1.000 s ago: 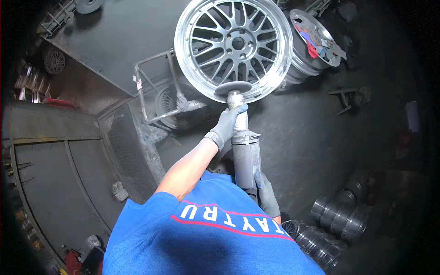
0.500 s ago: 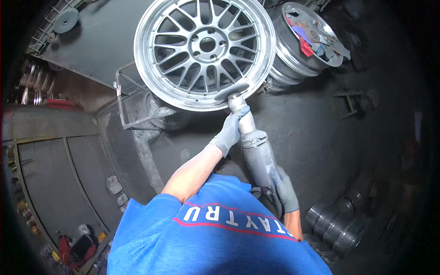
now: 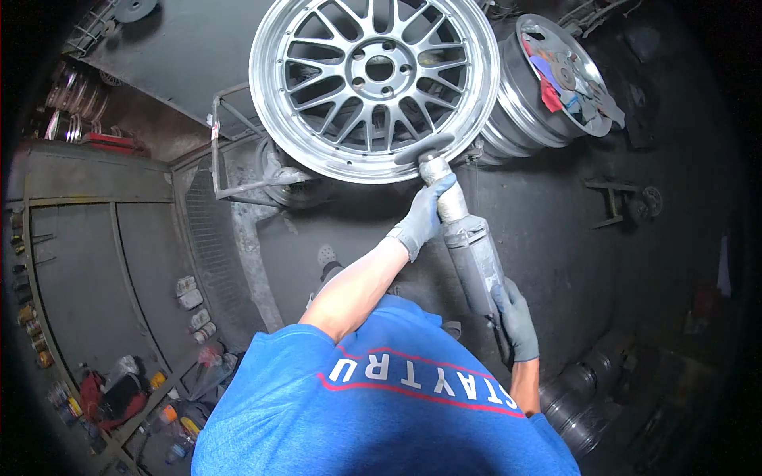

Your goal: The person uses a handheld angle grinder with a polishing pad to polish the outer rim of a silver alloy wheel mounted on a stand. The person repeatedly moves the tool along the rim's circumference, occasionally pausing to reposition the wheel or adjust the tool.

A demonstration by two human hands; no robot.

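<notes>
A silver multi-spoke car wheel [image 3: 313, 159] stands before me with its face and bright outer lip showing. Against the lower right of that lip lies the dark round disc [image 3: 425, 148] of a long grey power grinder [image 3: 470, 258]. My left hand [image 3: 421, 218], in a grey glove, is wrapped round the grinder's neck just behind the disc. Farther back, my gloved right hand [image 3: 519, 324] grips the rear of the tool's body, partly hidden behind it. Whether the disc is spinning cannot be made out.
Right of the wheel, another rim [image 3: 508, 111] holds coloured scraps and discs [image 3: 562, 75]. A metal frame [image 3: 218, 163] stands at the left. More rims [image 3: 575, 412] lie at the lower right, a small stand [image 3: 611, 202] on the right floor, bottles [image 3: 178, 451] at the lower left.
The whole view has shifted, so the wheel, grinder and both hands appear farther right and slightly higher. The disc stays at nearly the same spot on the lip; both grips are unchanged.
</notes>
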